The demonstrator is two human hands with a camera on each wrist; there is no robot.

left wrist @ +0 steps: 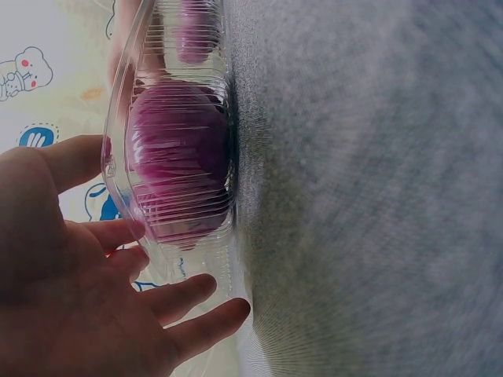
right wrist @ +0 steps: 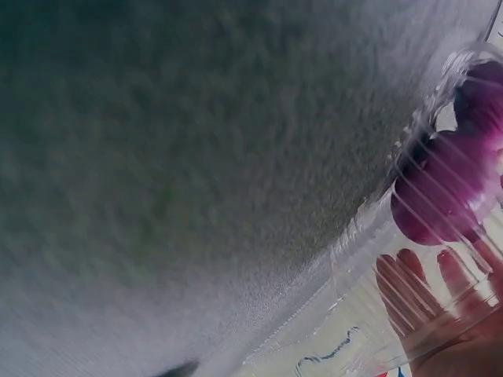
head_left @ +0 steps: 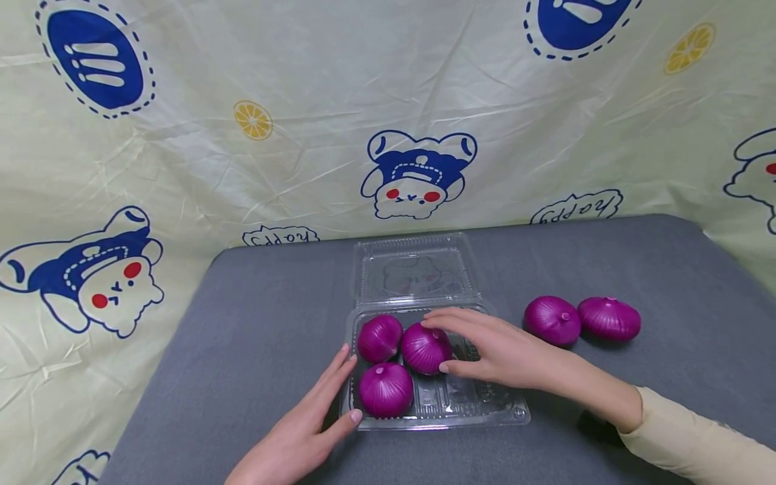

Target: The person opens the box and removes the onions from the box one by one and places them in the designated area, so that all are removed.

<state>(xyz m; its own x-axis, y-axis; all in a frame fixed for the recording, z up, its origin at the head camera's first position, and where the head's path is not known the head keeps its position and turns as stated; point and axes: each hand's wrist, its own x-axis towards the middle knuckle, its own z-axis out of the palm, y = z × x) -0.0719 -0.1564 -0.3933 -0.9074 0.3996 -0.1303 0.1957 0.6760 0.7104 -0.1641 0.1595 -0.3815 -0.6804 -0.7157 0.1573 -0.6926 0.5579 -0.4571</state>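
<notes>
Purple onions going into a clear plastic box: three are in, two are still out.

Grey cloth covers the table point(head_left: 254, 323), with a cartoon sheet point(head_left: 182, 168) hanging behind it. On the left, the left hand point(head_left: 303, 424) lies with straight fingers against the near left side of the clear plastic box point(head_left: 485, 414), holding nothing. The box lid point(head_left: 415, 266) is open and lies flat at the far side. Inside the box sit the far-left onion point(head_left: 379, 337), the near onion point(head_left: 385, 389) and the middle onion point(head_left: 424, 348). The right hand point(head_left: 503, 353) curls its fingers and thumb around the middle onion. Well to the right, on the cloth, two more onions point(head_left: 582, 319) touch each other, not yet in the box. The right half of the box has room left.
</notes>
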